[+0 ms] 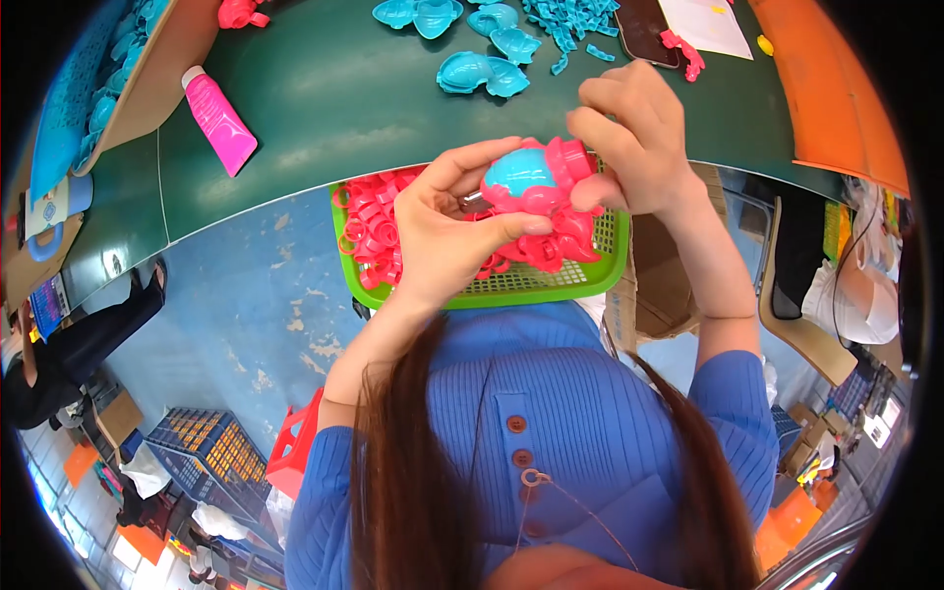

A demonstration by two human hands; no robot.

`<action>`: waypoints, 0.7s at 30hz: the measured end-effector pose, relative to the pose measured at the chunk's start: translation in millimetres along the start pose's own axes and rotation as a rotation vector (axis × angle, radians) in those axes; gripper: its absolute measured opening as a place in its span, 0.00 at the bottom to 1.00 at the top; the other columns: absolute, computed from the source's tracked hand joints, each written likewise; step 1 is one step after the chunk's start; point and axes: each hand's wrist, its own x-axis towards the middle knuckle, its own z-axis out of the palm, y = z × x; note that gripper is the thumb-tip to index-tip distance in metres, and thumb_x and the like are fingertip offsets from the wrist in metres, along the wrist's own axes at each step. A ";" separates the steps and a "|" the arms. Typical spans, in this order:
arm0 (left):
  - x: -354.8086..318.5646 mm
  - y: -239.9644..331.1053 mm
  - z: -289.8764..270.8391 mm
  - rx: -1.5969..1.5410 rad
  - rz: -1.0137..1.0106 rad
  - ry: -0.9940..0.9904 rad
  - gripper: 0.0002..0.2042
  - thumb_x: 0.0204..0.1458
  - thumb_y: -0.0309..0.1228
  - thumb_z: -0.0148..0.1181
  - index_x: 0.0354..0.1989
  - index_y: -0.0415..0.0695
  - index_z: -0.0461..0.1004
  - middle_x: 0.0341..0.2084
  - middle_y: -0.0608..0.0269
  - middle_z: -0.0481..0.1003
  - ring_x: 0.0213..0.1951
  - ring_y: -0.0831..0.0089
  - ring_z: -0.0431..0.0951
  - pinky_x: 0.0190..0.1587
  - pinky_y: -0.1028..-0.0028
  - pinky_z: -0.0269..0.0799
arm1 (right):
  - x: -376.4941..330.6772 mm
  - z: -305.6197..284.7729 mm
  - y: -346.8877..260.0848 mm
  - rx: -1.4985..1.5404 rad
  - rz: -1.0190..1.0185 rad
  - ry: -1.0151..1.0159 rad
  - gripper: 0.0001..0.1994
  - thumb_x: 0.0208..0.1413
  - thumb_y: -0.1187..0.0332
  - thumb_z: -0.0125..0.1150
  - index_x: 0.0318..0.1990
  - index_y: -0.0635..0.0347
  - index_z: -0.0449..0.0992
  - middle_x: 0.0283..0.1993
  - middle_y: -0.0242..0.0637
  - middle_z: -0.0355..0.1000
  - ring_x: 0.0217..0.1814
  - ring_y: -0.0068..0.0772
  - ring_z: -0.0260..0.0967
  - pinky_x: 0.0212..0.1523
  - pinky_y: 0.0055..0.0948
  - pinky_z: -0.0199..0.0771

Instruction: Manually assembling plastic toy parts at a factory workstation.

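My left hand [444, 228] grips a rounded plastic toy part [521, 175] with a glossy light-blue dome and a pink surround, its thumb below and its fingers behind. At the right end of this part is a pink collar. Close by that end is my right hand [634, 138], fingers bent and raised, thumb apart from them and near the pink edge; nothing shows between them. Under both hands, a green plastic basket [482, 292] holds many pink ring-shaped pieces [372, 226] and other pink parts. A small metallic bit shows beside the left palm.
On the green tabletop [324, 108] lie a pink tube [218, 118], blue shell halves [482, 75], small blue pieces [570, 20], a dark phone-like slab [646, 29] and a pink part [683, 54]. An orange bin [836, 88] stands right, a carton [167, 69] of blue parts left.
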 end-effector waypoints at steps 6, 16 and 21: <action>0.7 0.5 8.8 0.266 0.217 -0.139 0.27 0.31 0.21 0.70 0.44 0.31 0.67 0.45 0.51 0.70 0.45 0.73 0.72 0.47 0.75 0.70 | -18.0 9.8 -11.1 0.036 0.016 0.125 0.25 0.58 0.53 0.33 0.19 0.64 0.65 0.15 0.35 0.57 0.14 0.35 0.53 0.15 0.30 0.53; 9.1 -17.2 27.9 0.247 0.367 -0.033 0.31 0.34 0.18 0.67 0.50 0.33 0.61 0.47 0.49 0.68 0.46 0.70 0.72 0.47 0.74 0.70 | -42.9 31.5 -69.7 1.096 1.621 0.581 0.19 0.59 0.59 0.40 0.22 0.60 0.68 0.18 0.29 0.63 0.19 0.18 0.57 0.21 0.23 0.56; 9.0 -33.6 41.1 0.179 0.141 -0.134 0.29 0.38 0.15 0.62 0.52 0.33 0.58 0.50 0.48 0.65 0.48 0.69 0.70 0.49 0.74 0.68 | -52.8 22.7 -84.0 1.276 1.900 0.807 0.15 0.57 0.55 0.45 0.37 0.59 0.67 0.30 0.34 0.69 0.29 0.23 0.69 0.30 0.25 0.70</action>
